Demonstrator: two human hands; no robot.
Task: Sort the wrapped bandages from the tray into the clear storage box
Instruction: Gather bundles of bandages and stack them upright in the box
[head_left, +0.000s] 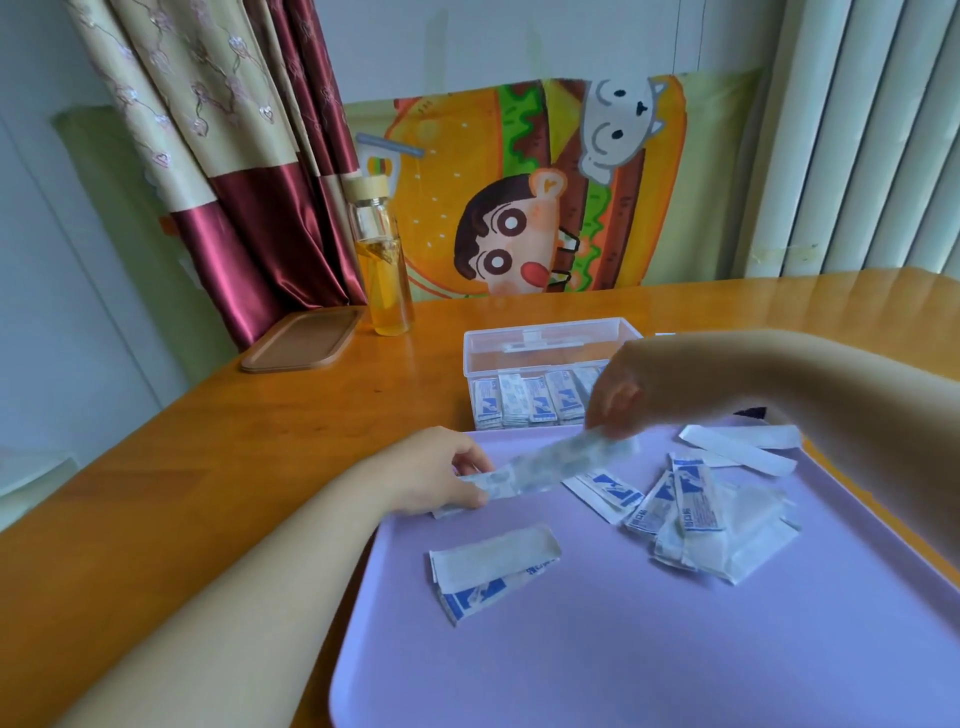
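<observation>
You sit at a wooden table (291, 431) with a lilac tray (597, 649) close in front of you; both your hands hold one long wrapped bandage (558, 460) above the tray's far left corner, stretched between them, probably so it stays flat and straight for filing. Your left hand (441, 473) pinches the near left end between thumb and fingers; your right hand (621, 392) grips the far right end with its fingers closed on the wrapper, though motion blur hides the exact grip. Just beyond the tray stands the clear box (550, 343), lid off or folded back, I cannot tell which; a row of bandages (530, 402) stands upright along its near wall, packed side by side, likely to save room. More wrapped bandages remain on the tray: a loose heap (711, 519) to the right, a folded pair (488, 571) nearer you on the left, and a plain white strip (743, 447) at the far right. Judging from this, the sorting is partly done. Far left on the table rest a brown lid (301, 340) and a glass bottle (384, 260) of amber drink, well apart from your work.
</observation>
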